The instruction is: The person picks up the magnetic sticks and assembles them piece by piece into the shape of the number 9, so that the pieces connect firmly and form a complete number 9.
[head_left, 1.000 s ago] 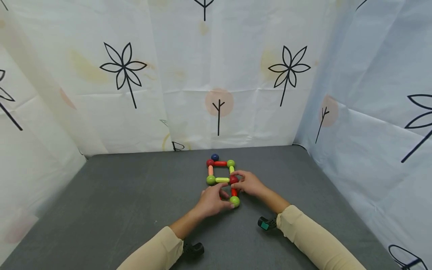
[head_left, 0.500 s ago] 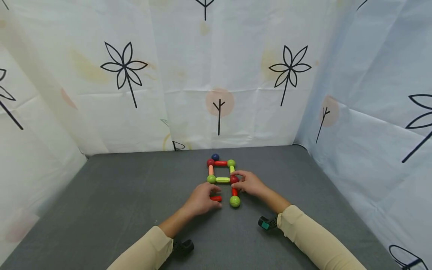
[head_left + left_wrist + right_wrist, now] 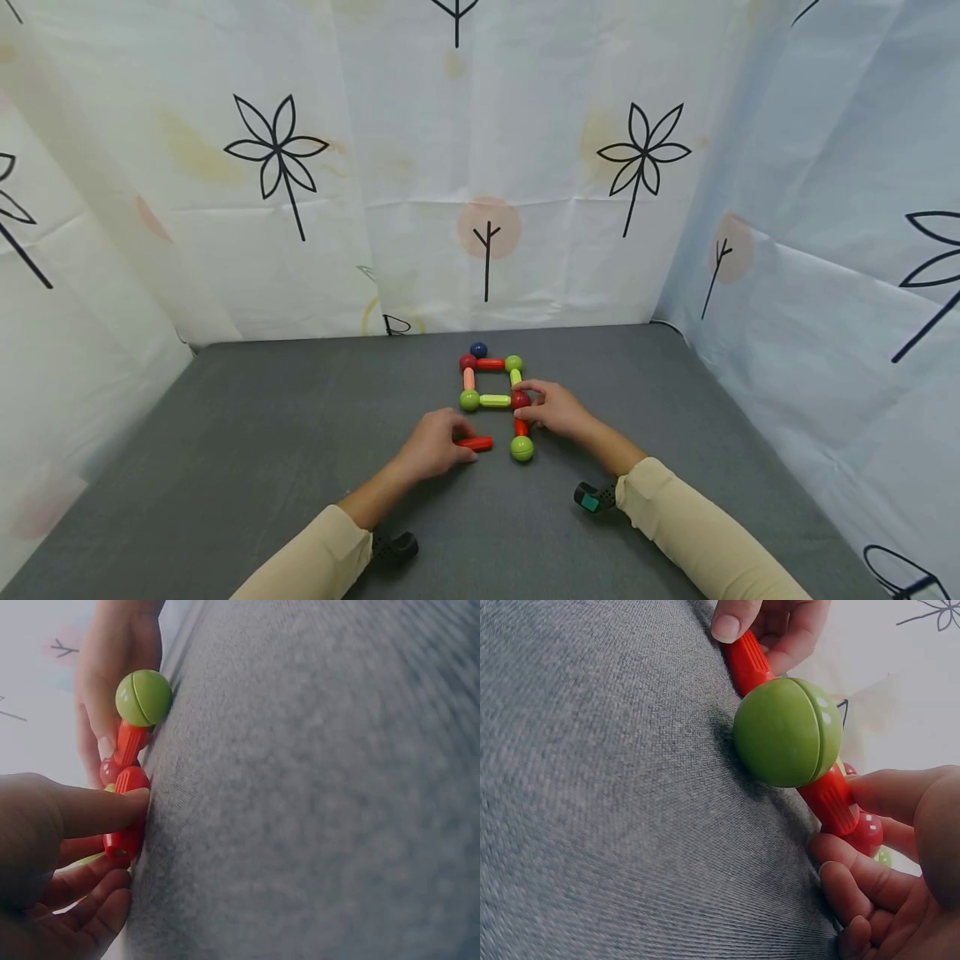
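My left hand (image 3: 435,444) pinches a loose red rod (image 3: 477,443) between thumb and fingers, low over the table. To its right, a green ball (image 3: 522,448) ends a flat ball-and-rod figure. A second red rod (image 3: 829,799) joins that green ball to a red ball (image 3: 520,401). My right hand (image 3: 557,410) grips around this red ball, thumb by the attached rod. Beyond, a square continues with a yellow-green rod (image 3: 495,401), a green ball (image 3: 469,400), a salmon rod (image 3: 468,379), another red ball (image 3: 468,362) and a far green ball (image 3: 513,363).
A dark blue ball (image 3: 478,350) sits behind the square's far left corner. The grey table (image 3: 300,467) extends on both sides, with patterned white cloth (image 3: 420,167) rising at its back and sides.
My left hand has moved left, away from the near green ball, with the loose red rod in it. My right hand stays at the red ball.
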`<state>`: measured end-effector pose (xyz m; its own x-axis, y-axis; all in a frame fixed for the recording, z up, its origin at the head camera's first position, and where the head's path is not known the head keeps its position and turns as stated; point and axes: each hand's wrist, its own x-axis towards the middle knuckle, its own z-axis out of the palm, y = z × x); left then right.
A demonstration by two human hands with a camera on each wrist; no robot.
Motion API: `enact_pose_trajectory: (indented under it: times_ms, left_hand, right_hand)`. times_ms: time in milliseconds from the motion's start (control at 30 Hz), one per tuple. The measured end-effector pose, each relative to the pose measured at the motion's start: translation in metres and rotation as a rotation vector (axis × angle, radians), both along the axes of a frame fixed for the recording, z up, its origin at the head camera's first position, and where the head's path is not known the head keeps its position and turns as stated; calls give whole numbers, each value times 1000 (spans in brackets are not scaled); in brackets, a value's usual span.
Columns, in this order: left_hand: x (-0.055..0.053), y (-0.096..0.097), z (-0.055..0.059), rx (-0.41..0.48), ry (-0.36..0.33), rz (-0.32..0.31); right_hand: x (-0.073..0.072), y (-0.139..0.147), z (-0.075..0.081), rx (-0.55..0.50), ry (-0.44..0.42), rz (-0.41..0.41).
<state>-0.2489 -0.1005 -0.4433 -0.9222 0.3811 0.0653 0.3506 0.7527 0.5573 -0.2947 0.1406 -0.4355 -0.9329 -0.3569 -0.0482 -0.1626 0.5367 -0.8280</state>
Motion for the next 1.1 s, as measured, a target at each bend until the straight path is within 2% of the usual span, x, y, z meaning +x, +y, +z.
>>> enact_pose_trajectory:
  times_ms: [200,600,867,1100]
  left_hand:
    - [0,-1,0,8,-26,29]
    - [2,5,2,73,-91,-2]
    - [2,14,3,106,-100,1]
    - [3,18,3,129,-93,-27]
  right_hand:
    - [1,0,-2,16,11,-6]
    - [3,-1,0,6,2,-16]
    - [1,-1,-2,-16,-2,-15]
    - [1,0,-1,-18,0,-16]
